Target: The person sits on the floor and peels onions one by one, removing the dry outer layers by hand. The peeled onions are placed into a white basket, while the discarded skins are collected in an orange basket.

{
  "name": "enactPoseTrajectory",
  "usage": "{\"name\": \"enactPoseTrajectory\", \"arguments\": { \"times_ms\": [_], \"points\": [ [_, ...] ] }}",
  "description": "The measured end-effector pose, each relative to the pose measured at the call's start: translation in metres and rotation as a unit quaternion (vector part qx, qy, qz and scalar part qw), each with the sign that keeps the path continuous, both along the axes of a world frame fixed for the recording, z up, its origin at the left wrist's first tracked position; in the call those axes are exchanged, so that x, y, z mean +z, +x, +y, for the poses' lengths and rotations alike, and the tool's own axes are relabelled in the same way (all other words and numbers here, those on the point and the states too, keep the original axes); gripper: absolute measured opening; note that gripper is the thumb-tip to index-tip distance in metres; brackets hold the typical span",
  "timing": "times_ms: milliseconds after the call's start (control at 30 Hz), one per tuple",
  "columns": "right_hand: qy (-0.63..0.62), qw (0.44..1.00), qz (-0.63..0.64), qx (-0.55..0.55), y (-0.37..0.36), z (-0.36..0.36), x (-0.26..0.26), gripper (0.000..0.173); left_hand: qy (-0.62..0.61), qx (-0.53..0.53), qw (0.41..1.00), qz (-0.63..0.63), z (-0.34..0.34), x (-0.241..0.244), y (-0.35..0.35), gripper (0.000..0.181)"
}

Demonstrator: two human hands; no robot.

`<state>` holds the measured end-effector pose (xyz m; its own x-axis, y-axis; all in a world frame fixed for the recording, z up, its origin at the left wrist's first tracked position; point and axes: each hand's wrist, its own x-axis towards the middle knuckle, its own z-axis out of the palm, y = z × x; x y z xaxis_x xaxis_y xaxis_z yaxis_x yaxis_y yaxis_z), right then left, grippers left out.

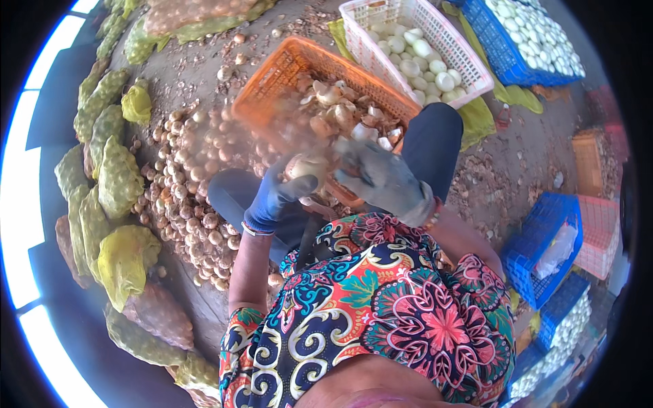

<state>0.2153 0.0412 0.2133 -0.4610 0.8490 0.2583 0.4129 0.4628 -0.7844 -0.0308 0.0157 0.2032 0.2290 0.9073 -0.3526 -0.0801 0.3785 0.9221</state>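
Observation:
In a blue glove, my left hand point(280, 191) grips an onion point(307, 168) at the near edge of the orange plastic crate. My right hand point(385, 178), in a grey-green glove, is just right of the onion, its fingers curled and blurred; whether it holds a small tool cannot be told. Behind both hands the orange crate point(270, 66) contains loose onion skins and peel pieces point(344, 109). Beyond it, a white plastic crate point(477, 84) holds peeled onions point(421, 58). A large heap of unpeeled onions point(196, 178) lies on the ground at the left, beside my knee.
Filled mesh sacks point(117, 178) line the left side. A blue crate of peeled onions point(525, 76) stands at the upper right. Another blue crate point(535, 245) and a pink crate point(602, 229) are at the right. Scattered skins cover parts of the ground point(479, 188).

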Motion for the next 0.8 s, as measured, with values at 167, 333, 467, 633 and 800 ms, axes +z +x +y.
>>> {"name": "enactPoseTrajectory", "arguments": {
  "times_ms": [167, 333, 467, 633, 800],
  "points": [
    [0.03, 0.994, 0.109, -0.003, -0.023, 0.019, -0.044, 0.028, 0.023, -0.092, 0.994, 0.054, 0.006, 0.006, 0.025, 0.075],
    [-0.405, 0.815, 0.414, -0.016, -0.022, 0.03, -0.05, 0.032, 0.07, -0.108, 0.992, -0.007, 0.003, 0.001, 0.023, 0.089],
    [-0.473, 0.73, 0.493, 0.005, -0.009, 0.024, -0.05, 0.037, 0.063, -0.114, 0.987, -0.09, 0.006, -0.004, 0.022, 0.1],
    [-0.517, 0.664, 0.527, 0.122, 0.011, 0.023, -0.054, 0.044, -0.002, -0.07, 0.963, -0.26, 0.002, -0.011, 0.016, 0.095],
    [-0.51, 0.636, 0.566, 0.118, 0.005, 0.03, -0.069, 0.048, -0.078, 0.003, 0.925, -0.372, -0.004, -0.034, 0.036, 0.096]
  ]
}}
